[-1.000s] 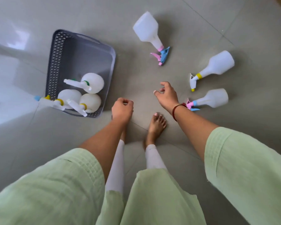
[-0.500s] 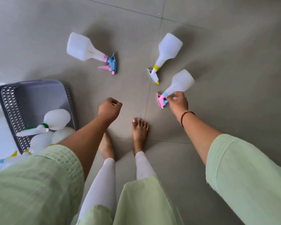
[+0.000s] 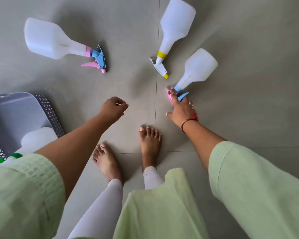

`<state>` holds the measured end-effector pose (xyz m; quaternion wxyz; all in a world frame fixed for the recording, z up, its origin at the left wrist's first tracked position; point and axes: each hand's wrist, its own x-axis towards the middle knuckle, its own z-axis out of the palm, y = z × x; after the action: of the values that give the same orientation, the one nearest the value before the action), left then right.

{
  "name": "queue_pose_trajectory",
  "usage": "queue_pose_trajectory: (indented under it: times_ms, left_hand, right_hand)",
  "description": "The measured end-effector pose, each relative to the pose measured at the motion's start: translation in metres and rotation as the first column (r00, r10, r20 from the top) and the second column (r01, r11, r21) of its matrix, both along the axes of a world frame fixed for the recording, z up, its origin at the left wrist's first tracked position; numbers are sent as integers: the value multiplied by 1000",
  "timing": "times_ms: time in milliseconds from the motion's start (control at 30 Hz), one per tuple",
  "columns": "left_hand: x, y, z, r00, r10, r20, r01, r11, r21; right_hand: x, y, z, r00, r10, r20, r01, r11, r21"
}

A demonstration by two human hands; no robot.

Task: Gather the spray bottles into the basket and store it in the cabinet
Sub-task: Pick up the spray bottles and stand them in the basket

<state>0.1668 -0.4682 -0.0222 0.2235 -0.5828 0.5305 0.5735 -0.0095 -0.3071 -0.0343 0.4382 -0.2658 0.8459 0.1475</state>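
fingers [image 3: 173, 94] of the right hand [image 3: 181, 109]: extended and slightly spread, laid over the pink spray head of the nearest bottle [image 3: 198, 69]. the thumb is held wide apart and is clear of the bottle. whether any finger hooks the blue trigger cannot be told.

left hand [image 3: 113, 107]: fingers curled into a fist above the floor [image 3: 248, 83], with nothing visible in it.

nearest bottle: lying on its side on the floor, blue collar, body pointing away from the person.

bottle with yellow collar [image 3: 177, 26]: lying just beside the nearest bottle, not touching it.

bottle with pink collar [image 3: 53, 42]: lying well apart, beyond the left hand.

basket [image 3: 48, 111]: grey, at the left edge, with white bottles [image 3: 36, 138] inside, partly hidden by the left sleeve [image 3: 24, 187].
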Motion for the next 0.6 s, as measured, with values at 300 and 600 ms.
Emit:
queue_pose_trajectory:
  times_ms: [300,600]
  left_hand:
    - [31,2,6,999,17,30,-16,999,-36]
    - [25,29,83,999,23,-38,-25,998,-50]
  right_hand:
    - [5,-26,7,978,-197,-67,190,977,-99]
    - [25,-48,109,969,-234,-84,214,956,-200]
